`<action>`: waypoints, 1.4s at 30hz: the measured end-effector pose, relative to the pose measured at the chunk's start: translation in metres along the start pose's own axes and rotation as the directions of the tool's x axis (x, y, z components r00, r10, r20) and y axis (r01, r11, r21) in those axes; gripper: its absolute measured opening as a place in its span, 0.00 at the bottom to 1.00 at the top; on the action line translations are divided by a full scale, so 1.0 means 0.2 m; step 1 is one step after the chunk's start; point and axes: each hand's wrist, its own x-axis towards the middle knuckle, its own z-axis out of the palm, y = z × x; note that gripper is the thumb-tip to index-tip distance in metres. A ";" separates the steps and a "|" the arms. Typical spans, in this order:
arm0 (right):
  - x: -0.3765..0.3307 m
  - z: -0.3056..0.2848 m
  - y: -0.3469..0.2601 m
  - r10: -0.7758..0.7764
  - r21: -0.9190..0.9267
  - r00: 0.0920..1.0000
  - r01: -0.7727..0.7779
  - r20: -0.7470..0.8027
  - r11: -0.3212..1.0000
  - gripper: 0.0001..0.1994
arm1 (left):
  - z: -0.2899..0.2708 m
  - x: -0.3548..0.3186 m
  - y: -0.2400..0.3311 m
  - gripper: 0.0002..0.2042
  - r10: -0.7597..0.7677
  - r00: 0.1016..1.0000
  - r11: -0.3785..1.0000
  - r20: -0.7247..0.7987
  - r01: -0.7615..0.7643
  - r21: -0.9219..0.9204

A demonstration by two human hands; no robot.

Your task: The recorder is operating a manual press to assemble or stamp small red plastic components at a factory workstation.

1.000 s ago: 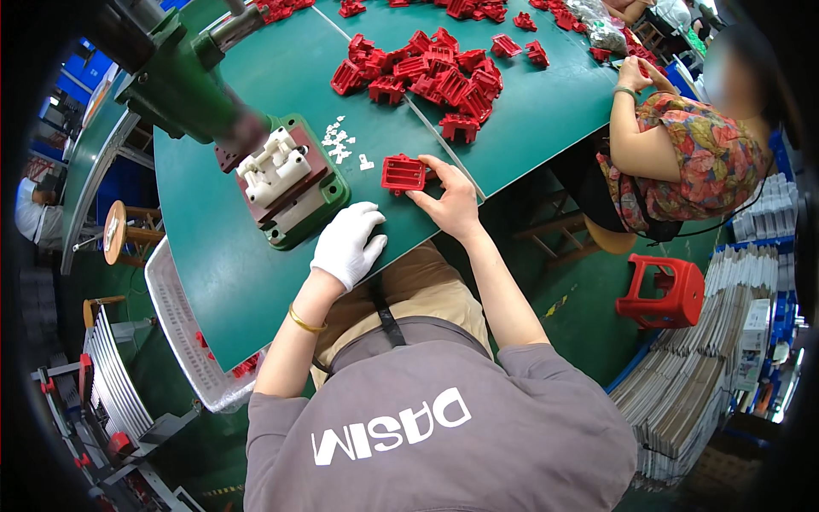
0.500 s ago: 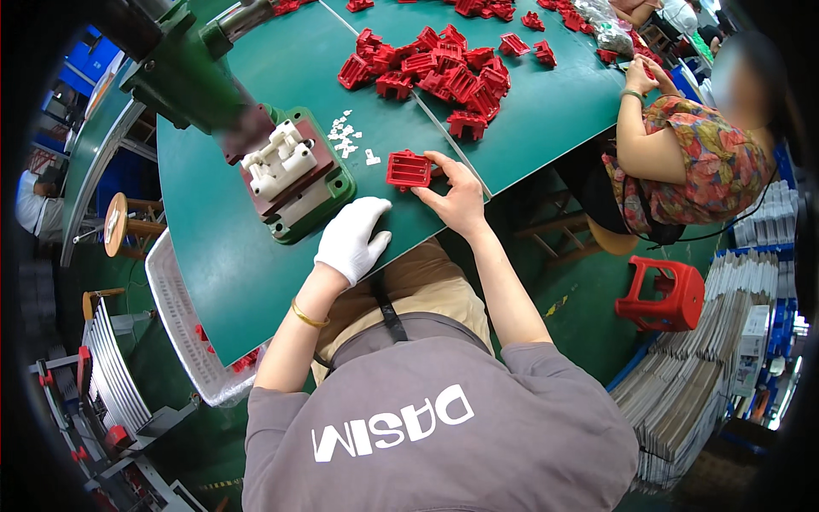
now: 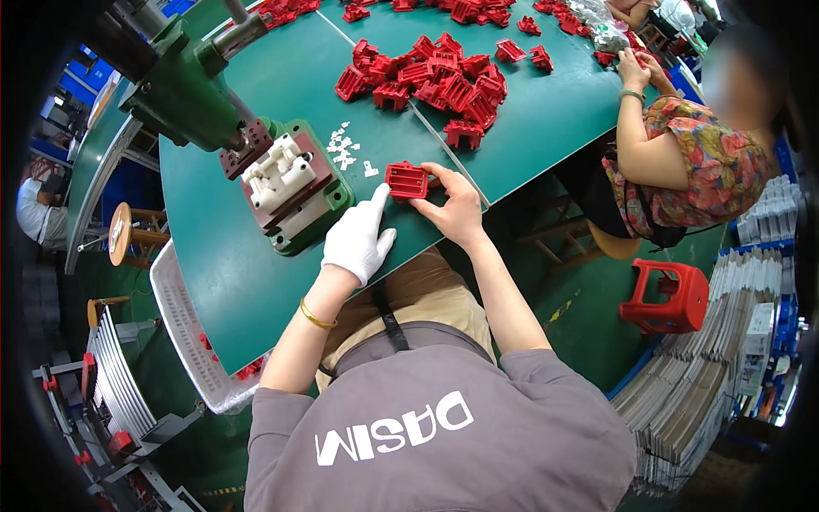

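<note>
Table point(image 3: 226, 282), green-topped, spreads across the upper middle of the frame. On it, at upper left, stands a green press point(image 3: 183, 81). At upper right sits a co-worker point(image 3: 695, 162) in a flowered top. A white basket point(image 3: 175, 299) is at left, partly beneath the table edge. A pile of red parts point(image 3: 444, 77) lies at upper centre. Near mid-frame, the gloved left hand point(image 3: 357, 241) is empty, thumb spread from an extended forefinger; whether that fingertip touches the red box point(image 3: 407, 182) I cannot tell. The bare right hand point(image 3: 456, 205) pinches this box by its right side, close to the centre of the frame. Small white pieces point(image 3: 344, 159) lie scattered just left of the box.
</note>
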 end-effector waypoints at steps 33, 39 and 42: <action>0.64 -1.03 1.02 0.244 -0.262 0.723 -0.510 -0.647 0.819 0.28 | 0.00 0.11 0.07 0.34 0.062 0.990 0.998 0.127 -0.065 0.021; 0.65 -1.04 0.99 0.247 -0.337 0.762 -0.519 -0.599 0.786 0.27 | -0.07 0.54 0.39 0.24 0.351 0.931 0.931 0.100 -0.336 -0.141; 0.64 -1.06 0.99 0.258 -0.323 0.768 -0.513 -0.586 0.795 0.27 | 0.01 0.95 0.73 0.26 0.555 0.832 0.826 0.004 -0.551 -0.118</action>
